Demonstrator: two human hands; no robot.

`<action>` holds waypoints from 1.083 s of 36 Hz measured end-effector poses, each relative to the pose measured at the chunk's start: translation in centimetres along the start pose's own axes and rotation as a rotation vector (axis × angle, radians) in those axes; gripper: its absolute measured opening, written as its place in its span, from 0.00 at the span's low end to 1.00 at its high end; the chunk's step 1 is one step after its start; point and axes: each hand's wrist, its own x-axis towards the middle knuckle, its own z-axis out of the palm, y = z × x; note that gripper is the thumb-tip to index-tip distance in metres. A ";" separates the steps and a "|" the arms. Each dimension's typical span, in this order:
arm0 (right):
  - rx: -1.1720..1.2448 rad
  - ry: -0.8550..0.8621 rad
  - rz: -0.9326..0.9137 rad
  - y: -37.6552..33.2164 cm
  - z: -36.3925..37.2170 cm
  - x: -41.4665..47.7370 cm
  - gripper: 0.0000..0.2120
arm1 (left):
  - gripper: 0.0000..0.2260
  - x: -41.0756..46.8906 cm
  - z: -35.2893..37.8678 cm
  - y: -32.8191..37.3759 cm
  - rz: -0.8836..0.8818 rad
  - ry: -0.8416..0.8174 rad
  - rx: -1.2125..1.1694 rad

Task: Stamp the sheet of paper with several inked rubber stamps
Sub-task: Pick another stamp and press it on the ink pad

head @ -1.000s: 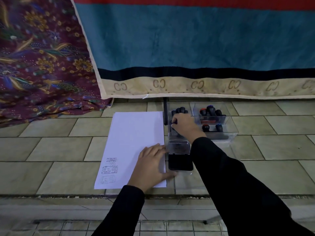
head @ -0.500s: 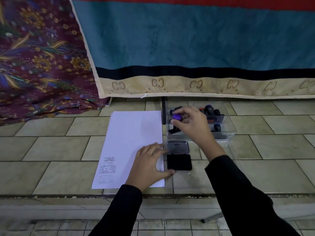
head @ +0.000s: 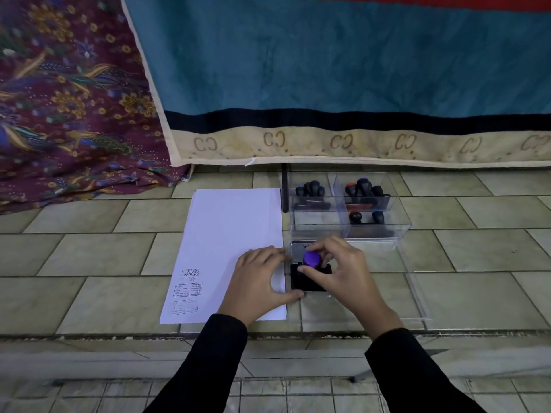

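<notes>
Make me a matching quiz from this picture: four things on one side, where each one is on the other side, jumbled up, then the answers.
Things:
1. paper
2. purple stamp
3. ink pad
4. clear box

Places:
A. behind the ink pad, with stamps inside
B. pinched by the right hand
C. under the left hand
D. open, just right of the paper

Pairs: 1-C, 2-B, 3-D, 4-A
</notes>
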 end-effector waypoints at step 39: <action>-0.003 -0.016 -0.063 -1.1 -0.4 0.1 0.10 | 0.29 -0.3 -1.7 -0.2 -0.005 0.136 -0.348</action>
